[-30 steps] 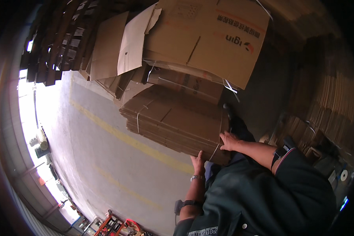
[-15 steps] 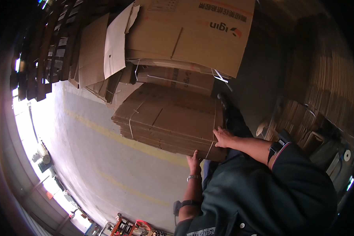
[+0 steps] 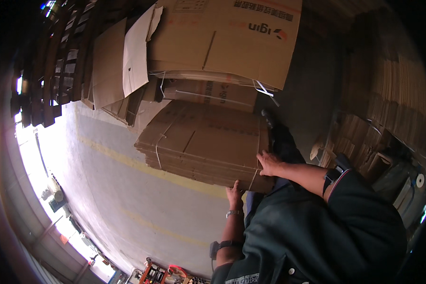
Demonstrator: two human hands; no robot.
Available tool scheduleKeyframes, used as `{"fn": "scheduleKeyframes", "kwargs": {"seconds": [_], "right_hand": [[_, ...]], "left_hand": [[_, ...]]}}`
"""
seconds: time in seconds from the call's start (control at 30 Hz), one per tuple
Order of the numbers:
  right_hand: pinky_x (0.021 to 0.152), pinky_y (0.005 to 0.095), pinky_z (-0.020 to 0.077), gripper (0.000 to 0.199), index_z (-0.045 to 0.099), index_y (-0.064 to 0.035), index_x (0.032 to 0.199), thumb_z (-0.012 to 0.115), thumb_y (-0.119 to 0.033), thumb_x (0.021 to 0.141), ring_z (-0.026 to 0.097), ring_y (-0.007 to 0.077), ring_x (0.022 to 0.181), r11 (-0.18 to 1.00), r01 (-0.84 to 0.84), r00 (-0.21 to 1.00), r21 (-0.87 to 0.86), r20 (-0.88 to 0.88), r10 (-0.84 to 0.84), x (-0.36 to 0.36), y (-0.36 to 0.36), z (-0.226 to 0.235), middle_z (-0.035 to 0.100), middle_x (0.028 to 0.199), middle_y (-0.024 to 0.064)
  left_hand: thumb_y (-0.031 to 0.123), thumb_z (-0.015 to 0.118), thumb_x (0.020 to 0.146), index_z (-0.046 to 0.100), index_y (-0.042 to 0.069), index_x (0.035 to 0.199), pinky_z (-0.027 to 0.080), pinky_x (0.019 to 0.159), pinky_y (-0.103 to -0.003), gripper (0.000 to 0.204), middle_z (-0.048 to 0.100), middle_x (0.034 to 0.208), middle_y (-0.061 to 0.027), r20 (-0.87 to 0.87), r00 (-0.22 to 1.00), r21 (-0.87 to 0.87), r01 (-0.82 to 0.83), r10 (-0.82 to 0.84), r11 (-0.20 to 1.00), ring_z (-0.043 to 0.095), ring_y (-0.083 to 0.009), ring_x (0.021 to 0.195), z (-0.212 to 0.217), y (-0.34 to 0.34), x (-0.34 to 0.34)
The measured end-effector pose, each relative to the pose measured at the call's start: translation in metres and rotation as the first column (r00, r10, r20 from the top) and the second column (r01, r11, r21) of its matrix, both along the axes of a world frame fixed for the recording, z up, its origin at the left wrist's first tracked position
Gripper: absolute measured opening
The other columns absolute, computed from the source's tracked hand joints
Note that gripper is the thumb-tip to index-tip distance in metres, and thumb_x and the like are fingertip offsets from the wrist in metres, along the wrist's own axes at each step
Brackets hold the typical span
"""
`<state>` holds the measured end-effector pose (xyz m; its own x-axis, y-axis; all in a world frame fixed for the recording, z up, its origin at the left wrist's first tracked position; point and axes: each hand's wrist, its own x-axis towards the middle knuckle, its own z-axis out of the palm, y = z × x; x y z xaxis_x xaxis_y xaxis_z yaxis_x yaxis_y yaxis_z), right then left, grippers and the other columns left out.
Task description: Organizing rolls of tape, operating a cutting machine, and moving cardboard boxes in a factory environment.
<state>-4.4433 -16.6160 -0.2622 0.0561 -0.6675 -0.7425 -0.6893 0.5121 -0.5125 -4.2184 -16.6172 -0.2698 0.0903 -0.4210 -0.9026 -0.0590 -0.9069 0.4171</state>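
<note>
- Has the strapped bundle of flattened cartons (image 3: 203,137) lying ahead and to the left of both hands, touched only around its right end.
- Runs lengthwise from far left to near right, with the long axis slanting across the front of the body rather than pointing straight at it.
- Grips the lower near edge with the left hand (image 3: 234,191), one digit raised against the layered side, the others largely hidden by cardboard.
- Grips the right end with the right hand (image 3: 268,164), fingers spread over the top edge, thumb lower down, just beside a pale strap (image 3: 253,179).
- Sets the left hand nearer the long near side, the right hand nearer the short end; leaves the far left end well apart from both.
- Lies on the near side of a larger carton pile (image 3: 236,52), with a dark trouser leg (image 3: 288,144) just right of the held end.
- Cannot tell the firmness of either hold, nor the support underneath.
</note>
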Motion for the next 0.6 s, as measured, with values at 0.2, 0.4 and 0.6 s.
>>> {"fn": "scheduleKeyframes", "kwargs": {"seconds": [0.2, 0.4, 0.6], "right_hand": [[0.085, 0.0389, 0.0415, 0.071, 0.038, -0.0022, 0.116, 0.073, -0.024, 0.058, 0.047, 0.0354, 0.102, 0.998, -0.053, 0.998, 0.029, 0.021, 0.052, -0.002, -0.0035, 0.003, 0.041, 0.112, 0.0211], [0.085, 0.0395, 0.0412, 0.071, 0.037, -0.0017, 0.115, 0.073, -0.025, 0.058, 0.045, 0.0362, 0.104, 0.999, -0.045, 0.999, 0.03, -0.005, 0.045, -0.001, -0.0015, 0.0004, 0.04, 0.113, 0.0223], [0.085, 0.0399, 0.0417, 0.069, 0.039, -0.0013, 0.113, 0.073, -0.024, 0.058, 0.046, 0.0358, 0.102, 0.999, -0.047, 0.999, 0.025, 0.009, 0.047, -0.003, -0.0031, 0.0059, 0.042, 0.11, 0.0211]], "left_hand": [[0.015, 0.058, 0.078, 0.038, 0.001, 0.108, 0.051, 0.066, -0.035, 0.039, 0.051, 0.101, -0.0148, 0.015, 1.0, -0.003, -0.018, 0.018, 1.0, 0.056, -0.0252, 0.085, -0.0025, 0.0005, 0.0017], [0.016, 0.058, 0.078, 0.039, 0.005, 0.105, 0.051, 0.068, -0.036, 0.035, 0.054, 0.097, -0.0113, 0.005, 1.0, -0.01, -0.007, 0.007, 1.0, 0.057, -0.0238, 0.082, -0.0041, 0.0013, 0.0012], [0.016, 0.058, 0.078, 0.04, 0.005, 0.104, 0.05, 0.067, -0.035, 0.035, 0.054, 0.097, -0.0112, 0.029, 1.0, -0.016, -0.007, 0.008, 1.0, 0.057, -0.024, 0.082, -0.0036, 0.0026, 0.0021]]}}
